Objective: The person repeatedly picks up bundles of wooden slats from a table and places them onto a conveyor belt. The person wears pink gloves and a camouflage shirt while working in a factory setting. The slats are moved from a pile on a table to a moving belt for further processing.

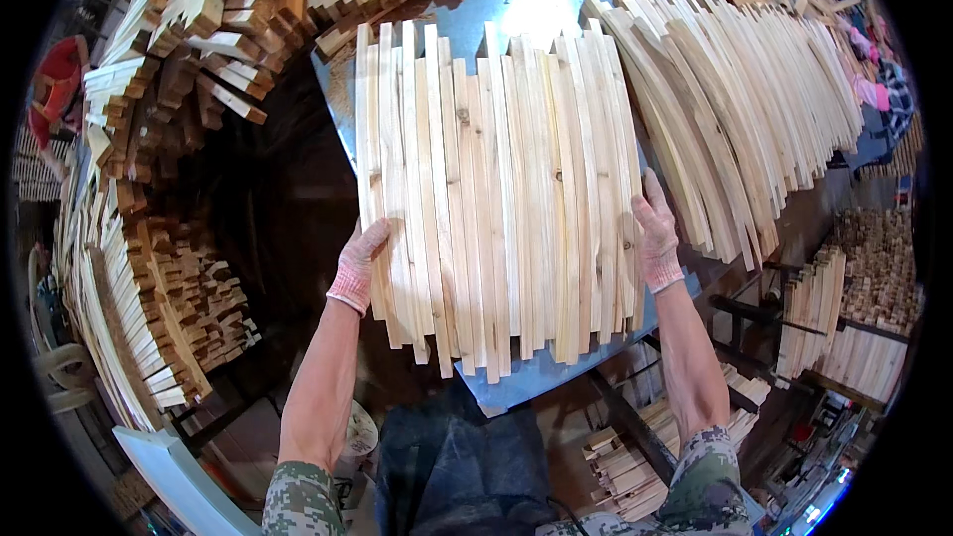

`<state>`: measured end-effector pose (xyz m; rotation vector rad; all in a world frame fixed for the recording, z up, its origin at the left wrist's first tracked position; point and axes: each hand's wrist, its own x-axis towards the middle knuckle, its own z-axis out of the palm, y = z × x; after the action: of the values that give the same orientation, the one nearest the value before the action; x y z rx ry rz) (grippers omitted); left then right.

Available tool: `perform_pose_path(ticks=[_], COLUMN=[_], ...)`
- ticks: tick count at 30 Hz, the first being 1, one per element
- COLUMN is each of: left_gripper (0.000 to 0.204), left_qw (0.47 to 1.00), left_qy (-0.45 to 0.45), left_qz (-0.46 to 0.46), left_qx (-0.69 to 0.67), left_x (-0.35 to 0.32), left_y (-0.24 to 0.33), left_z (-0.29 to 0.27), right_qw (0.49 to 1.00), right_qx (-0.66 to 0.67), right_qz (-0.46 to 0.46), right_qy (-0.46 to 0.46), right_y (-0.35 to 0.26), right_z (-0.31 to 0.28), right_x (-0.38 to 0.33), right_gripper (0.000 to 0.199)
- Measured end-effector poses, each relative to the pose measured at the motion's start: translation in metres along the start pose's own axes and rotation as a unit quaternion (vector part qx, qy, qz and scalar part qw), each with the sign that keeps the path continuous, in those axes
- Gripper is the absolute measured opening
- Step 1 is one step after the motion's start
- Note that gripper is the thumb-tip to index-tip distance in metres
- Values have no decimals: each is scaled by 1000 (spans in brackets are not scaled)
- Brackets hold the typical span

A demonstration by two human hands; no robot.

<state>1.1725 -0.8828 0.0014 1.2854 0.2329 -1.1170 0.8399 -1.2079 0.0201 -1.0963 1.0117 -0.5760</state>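
A wide row of pale wooden strips (pixel 506 199) lies side by side in front of me, the ends uneven at top and bottom. My left hand (pixel 359 263), in a light work glove with a pinkish cuff, presses the row's left edge with the thumb over the top. On the opposite edge my right hand (pixel 656 233), gloved the same way, grips with its fingers partly hidden beside the outer strip. Both hands hold the row between them. Beneath it shows a blue metal tabletop (pixel 516 389), and the strips' near ends overhang its edge in places.
At the right, another fanned row of strips (pixel 735 109) lies on the table. Tall stacks of wood (pixel 189 50) rise at the left. A rack with strips (pixel 814 318) stands at lower right, and a pale bucket (pixel 359 432) sits by my left forearm. Other people are at both sides.
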Motion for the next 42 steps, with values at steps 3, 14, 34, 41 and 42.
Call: perform_pose_path(ticks=[3,14,34,41,42], left_gripper=[74,82,71,84,87], left_qw=[999,993,978,929,920], left_qy=[-5,-28,85,181,186], left_qz=[-39,-77,108,245,254], left_qx=[17,-81,-154,-212,-234], left_x=[-12,-124,-442,-594,-624], left_y=[1,-33,-16,-71,-77], left_z=[-23,-80,-137,-190,-194], right_qw=[998,971,930,852,841], right_qx=[-22,-81,-90,-127,-139], right_qz=[53,192,103,85,86], right_qy=[-23,-113,-340,-501,-516], right_y=[10,11,-88,-121,-133], right_z=[-7,26,158,294,314], right_x=[-5,-80,-197,-281,-307], right_gripper=[81,80,66,75,75])
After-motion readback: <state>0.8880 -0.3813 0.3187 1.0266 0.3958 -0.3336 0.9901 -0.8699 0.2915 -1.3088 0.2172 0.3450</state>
